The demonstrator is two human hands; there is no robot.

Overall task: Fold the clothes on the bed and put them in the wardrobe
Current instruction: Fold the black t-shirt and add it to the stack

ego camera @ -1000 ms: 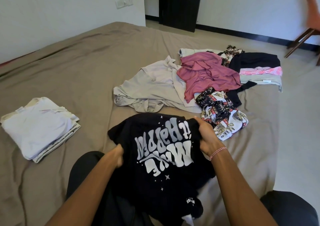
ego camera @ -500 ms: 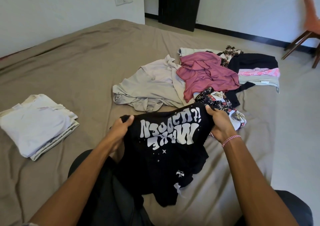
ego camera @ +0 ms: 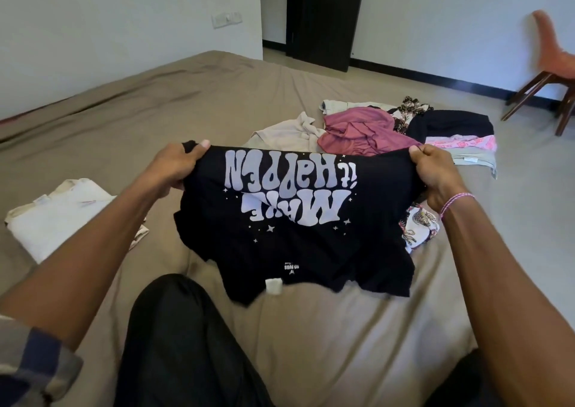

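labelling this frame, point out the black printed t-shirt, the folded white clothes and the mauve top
black printed t-shirt [ego camera: 311, 249]: head view, plain black cloth below the lettering
folded white clothes [ego camera: 59, 219]: head view, top face of the stack
mauve top [ego camera: 357, 132]: head view, crumpled middle

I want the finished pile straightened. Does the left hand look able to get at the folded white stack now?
Probably not yet: the left hand grips the black T-shirt. Otherwise bare bed lies between it and the folded white stack.
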